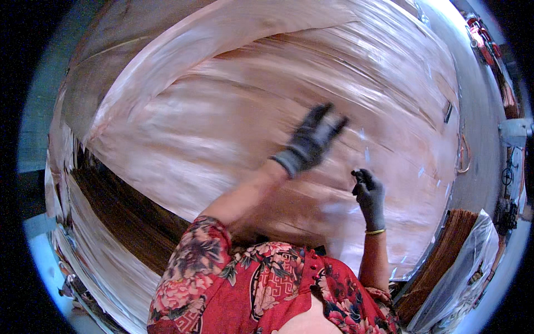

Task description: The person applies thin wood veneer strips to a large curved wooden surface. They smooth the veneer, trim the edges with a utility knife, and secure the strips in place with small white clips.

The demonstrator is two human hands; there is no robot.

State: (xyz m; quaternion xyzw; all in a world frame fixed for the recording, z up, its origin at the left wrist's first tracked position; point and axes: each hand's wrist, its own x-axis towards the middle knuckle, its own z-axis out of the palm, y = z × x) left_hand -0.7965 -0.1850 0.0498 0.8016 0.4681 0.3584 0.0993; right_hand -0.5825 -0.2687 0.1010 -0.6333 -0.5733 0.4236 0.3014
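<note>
A wide, wrinkled, shiny pinkish sheet [222,128] spreads in front of me over nearly the whole work area. My left hand [314,139], in a dark grey glove, is over the middle of it. Its fingers are spread, somewhat blurred by motion, and nothing shows clearly in them. To its right and nearer to me, my right hand [369,195] wears a similar glove, with a yellow band [375,231] at the wrist. Its fingers are curled together; whatever they may hold is hidden. Small pale slivers dot the sheet's right part.
Brown, finely layered stacks show at the near left [128,209] and near right [439,261]. Clear plastic film [461,284] hangs beside the right stack. A small dark strip [448,111] lies by the sheet's right edge. Red items [486,50] stand at the far right.
</note>
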